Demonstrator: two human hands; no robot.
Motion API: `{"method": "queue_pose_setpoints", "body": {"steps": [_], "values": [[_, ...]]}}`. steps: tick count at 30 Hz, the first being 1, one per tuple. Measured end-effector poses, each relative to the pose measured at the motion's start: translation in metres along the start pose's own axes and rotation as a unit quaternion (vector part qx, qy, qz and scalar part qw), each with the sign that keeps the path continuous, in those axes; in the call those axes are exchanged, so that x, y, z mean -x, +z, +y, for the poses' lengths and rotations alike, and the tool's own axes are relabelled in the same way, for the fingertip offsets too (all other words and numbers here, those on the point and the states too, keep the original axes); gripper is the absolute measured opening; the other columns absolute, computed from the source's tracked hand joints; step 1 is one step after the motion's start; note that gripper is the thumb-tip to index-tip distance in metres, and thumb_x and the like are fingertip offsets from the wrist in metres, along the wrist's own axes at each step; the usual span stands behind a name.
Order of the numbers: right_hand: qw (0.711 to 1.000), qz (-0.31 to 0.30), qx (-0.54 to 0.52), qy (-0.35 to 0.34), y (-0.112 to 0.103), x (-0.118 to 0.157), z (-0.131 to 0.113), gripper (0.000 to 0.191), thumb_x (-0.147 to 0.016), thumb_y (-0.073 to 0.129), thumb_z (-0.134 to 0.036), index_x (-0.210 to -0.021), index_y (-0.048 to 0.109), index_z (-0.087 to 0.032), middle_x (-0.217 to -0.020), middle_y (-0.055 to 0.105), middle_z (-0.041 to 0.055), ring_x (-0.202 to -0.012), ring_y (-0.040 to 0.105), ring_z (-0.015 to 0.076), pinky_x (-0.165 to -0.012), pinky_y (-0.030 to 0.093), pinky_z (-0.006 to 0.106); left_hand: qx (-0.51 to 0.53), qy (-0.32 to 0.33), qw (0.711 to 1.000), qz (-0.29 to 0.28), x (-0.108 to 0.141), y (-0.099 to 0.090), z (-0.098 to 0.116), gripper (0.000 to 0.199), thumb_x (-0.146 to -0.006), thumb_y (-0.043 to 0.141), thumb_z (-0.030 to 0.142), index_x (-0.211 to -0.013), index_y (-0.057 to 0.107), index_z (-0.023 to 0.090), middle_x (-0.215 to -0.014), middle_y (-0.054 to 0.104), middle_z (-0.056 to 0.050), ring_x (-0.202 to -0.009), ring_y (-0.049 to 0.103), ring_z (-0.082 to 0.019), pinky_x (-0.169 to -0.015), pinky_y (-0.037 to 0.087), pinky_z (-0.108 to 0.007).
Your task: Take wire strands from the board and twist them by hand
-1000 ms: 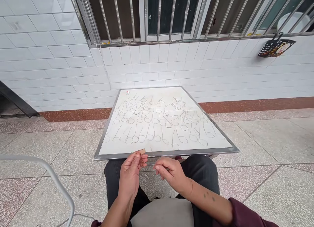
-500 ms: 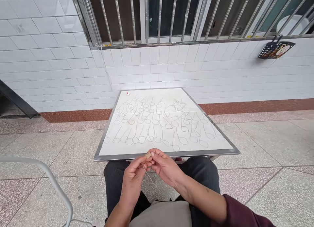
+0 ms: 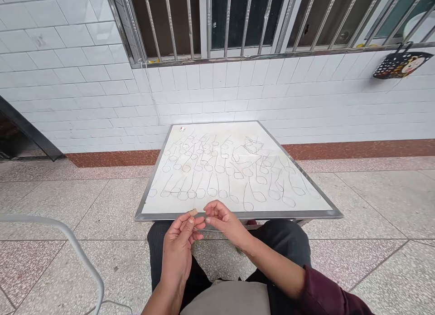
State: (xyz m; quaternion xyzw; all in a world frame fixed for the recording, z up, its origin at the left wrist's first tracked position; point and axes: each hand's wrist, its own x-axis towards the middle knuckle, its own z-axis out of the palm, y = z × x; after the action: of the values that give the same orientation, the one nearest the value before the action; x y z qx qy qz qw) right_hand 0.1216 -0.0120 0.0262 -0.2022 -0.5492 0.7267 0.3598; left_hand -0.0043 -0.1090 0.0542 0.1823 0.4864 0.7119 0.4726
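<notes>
Between the thumb and fingers of my left hand (image 3: 179, 242) is a small tan piece (image 3: 193, 212), near the front edge of the white table (image 3: 217, 207). A thin wire (image 3: 211, 230) runs from the left fingers toward the right hand. My right hand (image 3: 222, 222) is just to the right, thumb and fingers pinched close to the wire; its exact hold is too small to tell. Several looped thin wires (image 3: 248, 206) lie in rows across the table, with a tangled bunch (image 3: 253, 146) toward the back right.
A small red and white item (image 3: 182, 129) lies at the table's back left corner. Behind stands a tiled wall (image 3: 217, 95) with a barred window. A grey metal tube (image 3: 79, 251) curves at the left, and a patterned bag (image 3: 403, 65) hangs at the right.
My hands have moved apart slightly, the left one shifting left with the tan piece. The wire that hung down now runs sideways toward my right hand. The view has shifted a little.
</notes>
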Motion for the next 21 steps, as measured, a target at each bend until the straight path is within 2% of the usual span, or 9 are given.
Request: {"method": "queue_pose_setpoints", "body": {"steps": [1, 3, 6, 10, 12, 14, 19, 21], "values": [[1.0, -0.024, -0.002, -0.009, 0.001, 0.006, 0.007, 0.026, -0.076, 0.08, -0.033, -0.097, 0.067, -0.024, -0.087, 0.058, -0.0015, -0.078, 0.053, 0.0116, -0.069, 0.041, 0.025, 0.0, 0.008, 1.0, 0.011, -0.001, -0.001, 0.0, 0.038, -0.072, 0.084, 0.036, -0.1, 0.069, 0.015, -0.091, 0.077, -0.01, -0.082, 0.07, -0.02, -0.064, 0.05, -0.026], [0.998, -0.044, -0.029, -0.02, 0.004, 0.016, 0.019, 0.022, -0.078, 0.078, -0.033, -0.096, 0.068, -0.024, -0.083, 0.059, -0.0018, -0.07, 0.052, 0.0104, -0.064, 0.041, 0.024, -0.007, 0.023, 0.999, 0.026, -0.003, -0.001, 0.0, 0.037, -0.072, 0.084, 0.036, -0.1, 0.07, 0.016, -0.093, 0.077, -0.01, -0.084, 0.07, -0.02, -0.067, 0.051, -0.026], [0.995, -0.014, -0.102, -0.012, 0.011, 0.022, 0.024, 0.017, -0.085, 0.072, -0.037, -0.093, 0.069, -0.023, -0.072, 0.058, -0.0029, -0.056, 0.047, 0.008, -0.054, 0.037, 0.023, -0.008, 0.027, 0.999, 0.026, -0.004, 0.001, -0.001, 0.037, -0.071, 0.084, 0.037, -0.098, 0.07, 0.016, -0.093, 0.077, -0.01, -0.085, 0.069, -0.019, -0.069, 0.051, -0.025], [0.979, 0.056, -0.195, 0.014, 0.015, 0.02, 0.016, 0.02, -0.086, 0.07, -0.04, -0.087, 0.067, -0.021, -0.083, 0.062, 0.0, -0.066, 0.052, 0.0085, -0.057, 0.038, 0.021, 0.042, 0.011, 0.999, 0.014, -0.002, 0.007, -0.002, 0.031, -0.071, 0.084, 0.037, -0.089, 0.071, 0.017, -0.085, 0.076, -0.007, -0.084, 0.07, -0.019, -0.077, 0.053, -0.029], [0.974, 0.063, -0.217, 0.031, 0.016, 0.02, 0.011, 0.023, -0.085, 0.072, -0.042, -0.085, 0.065, -0.02, -0.091, 0.063, 0.0009, -0.07, 0.054, 0.0088, -0.058, 0.039, 0.02, 0.069, 0.017, 0.997, 0.001, 0.0, 0.009, 0.0, 0.026, -0.072, 0.084, 0.035, -0.085, 0.071, 0.017, -0.078, 0.074, -0.004, -0.081, 0.07, -0.019, -0.082, 0.053, -0.031], [0.971, 0.061, -0.226, 0.05, 0.017, 0.022, 0.007, 0.025, -0.083, 0.074, -0.043, -0.083, 0.064, -0.02, -0.091, 0.064, 0.0008, -0.07, 0.054, 0.0084, -0.056, 0.039, 0.019, 0.086, 0.025, 0.996, -0.022, 0.003, 0.01, 0.002, 0.022, -0.074, 0.083, 0.033, -0.083, 0.07, 0.018, -0.072, 0.072, -0.002, -0.079, 0.069, -0.017, -0.086, 0.053, -0.033], [0.956, 0.09, -0.263, 0.099, 0.021, 0.025, -0.002, 0.028, -0.079, 0.078, -0.041, -0.08, 0.062, -0.018, -0.089, 0.066, 0.0014, -0.075, 0.06, 0.0088, -0.063, 0.045, 0.018, 0.09, 0.01, 0.995, -0.051, 0.011, 0.013, 0.007, 0.029, -0.078, 0.08, 0.035, -0.099, 0.071, 0.017, -0.081, 0.072, -0.004, -0.087, 0.068, -0.019, -0.094, 0.05, -0.036], [0.953, 0.094, -0.267, 0.105, 0.021, 0.025, -0.004, 0.029, -0.077, 0.079, -0.041, -0.08, 0.061, -0.018, -0.091, 0.067, 0.0021, -0.078, 0.062, 0.0096, -0.065, 0.047, 0.019, 0.076, 0.023, 0.996, -0.05, 0.012, 0.015, 0.007, 0.027, -0.078, 0.08, 0.036, -0.095, 0.072, 0.017, -0.081, 0.071, -0.003, -0.088, 0.067, -0.018, -0.095, 0.049, -0.035]]}}
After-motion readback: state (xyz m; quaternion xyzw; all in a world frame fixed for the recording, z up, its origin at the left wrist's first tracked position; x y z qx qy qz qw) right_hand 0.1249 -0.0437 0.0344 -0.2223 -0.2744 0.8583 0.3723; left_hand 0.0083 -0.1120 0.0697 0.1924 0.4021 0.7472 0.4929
